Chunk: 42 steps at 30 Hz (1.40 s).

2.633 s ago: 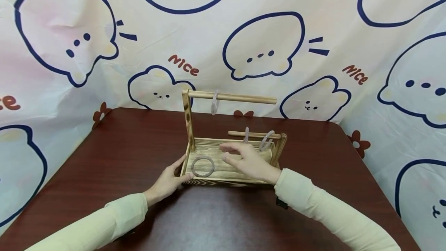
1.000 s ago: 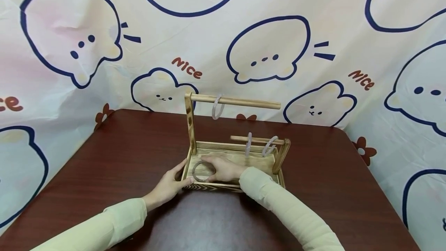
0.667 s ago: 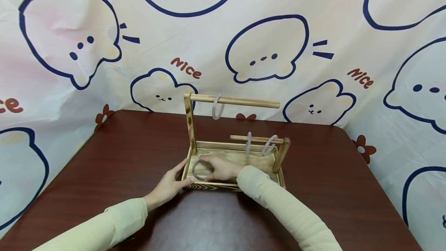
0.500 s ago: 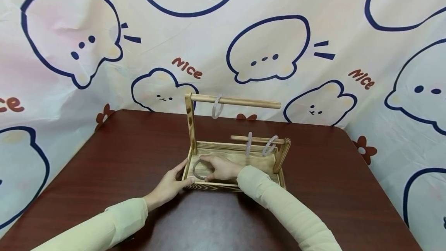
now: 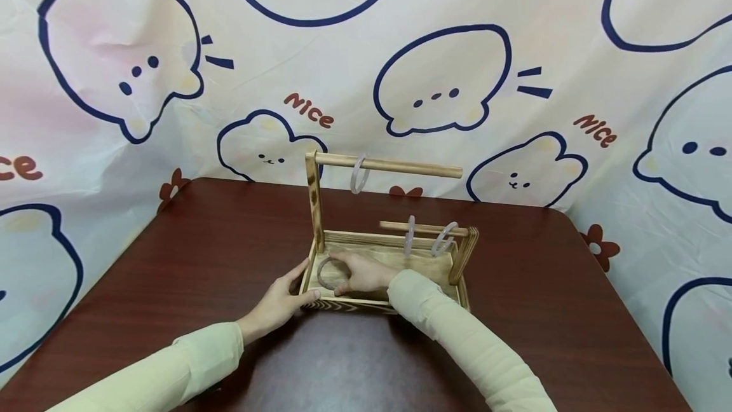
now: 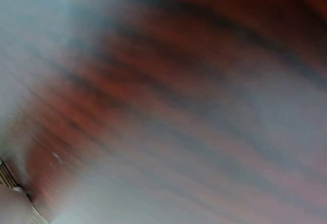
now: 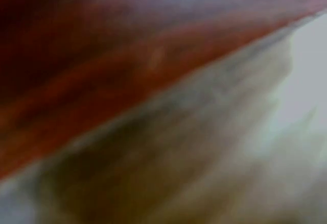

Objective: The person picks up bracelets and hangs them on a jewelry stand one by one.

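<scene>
A wooden jewelry stand [image 5: 426,264] has a shallow tray base and two bars. My left hand [image 5: 279,305] holds the tray's left end, its thumb on the front rim and its fingers at the side. Inside the tray's left part, my right hand [image 5: 367,273] pinches a greyish bangle [image 5: 320,277] between thumb and fingers, covering its right side. One pale bangle [image 5: 354,180] hangs from the upper bar [image 5: 412,167]. Two more, an upright bangle [image 5: 408,243] and a tilted bangle [image 5: 437,247], hang on the lower bar. Both wrist views are mostly blurred.
The stand sits on a dark red-brown wooden table [image 5: 240,227]. A cartoon-printed cloth [image 5: 343,68] hangs behind and along the sides. The stand's left post [image 5: 314,202] rises close beside the right hand's fingers.
From above the tray, my right hand has moved left and down to the greyish bangle and taken hold of it. The left hand stays at the tray's end.
</scene>
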Motion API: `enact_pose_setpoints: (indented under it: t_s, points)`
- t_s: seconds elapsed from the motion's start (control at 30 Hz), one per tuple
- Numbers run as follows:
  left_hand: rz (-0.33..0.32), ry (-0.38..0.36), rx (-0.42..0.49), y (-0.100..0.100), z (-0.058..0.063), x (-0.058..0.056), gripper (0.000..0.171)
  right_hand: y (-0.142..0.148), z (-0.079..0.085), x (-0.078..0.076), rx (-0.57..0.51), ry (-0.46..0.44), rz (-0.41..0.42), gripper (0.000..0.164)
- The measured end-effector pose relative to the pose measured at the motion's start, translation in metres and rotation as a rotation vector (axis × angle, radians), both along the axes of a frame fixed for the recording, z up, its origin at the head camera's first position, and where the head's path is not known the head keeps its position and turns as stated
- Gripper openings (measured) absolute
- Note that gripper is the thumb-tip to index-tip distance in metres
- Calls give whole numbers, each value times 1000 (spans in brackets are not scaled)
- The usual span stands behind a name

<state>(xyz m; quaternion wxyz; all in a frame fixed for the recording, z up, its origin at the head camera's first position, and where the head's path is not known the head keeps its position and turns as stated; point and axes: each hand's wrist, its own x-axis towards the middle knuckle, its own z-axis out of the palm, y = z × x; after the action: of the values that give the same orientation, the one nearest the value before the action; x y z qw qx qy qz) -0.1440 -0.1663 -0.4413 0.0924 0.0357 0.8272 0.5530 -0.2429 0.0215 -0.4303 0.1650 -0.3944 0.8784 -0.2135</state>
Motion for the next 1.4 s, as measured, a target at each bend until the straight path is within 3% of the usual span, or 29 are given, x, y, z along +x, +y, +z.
enact_pose_setpoints:
  t_s: [0.37, 0.63, 0.9, 1.2, 1.4]
  points:
    - [4, 3, 24, 0, 0, -1, 75, -5, -1, -1, 39, 51, -1, 80]
    - [-12, -6, 36, 4, 1, -3, 77, 0, 1, -1, 138, 246, 27, 72]
    - [-11, -5, 19, 1, 1, -1, 78, -2, 0, 1, 105, 230, 10, 72]
    - [-22, -22, 9, -2, 1, -1, 79, -1, 12, 0, 27, 124, -49, 79]
    - [-14, -21, 9, -2, -1, -1, 80, -2, 22, 2, -37, 149, -72, 80]
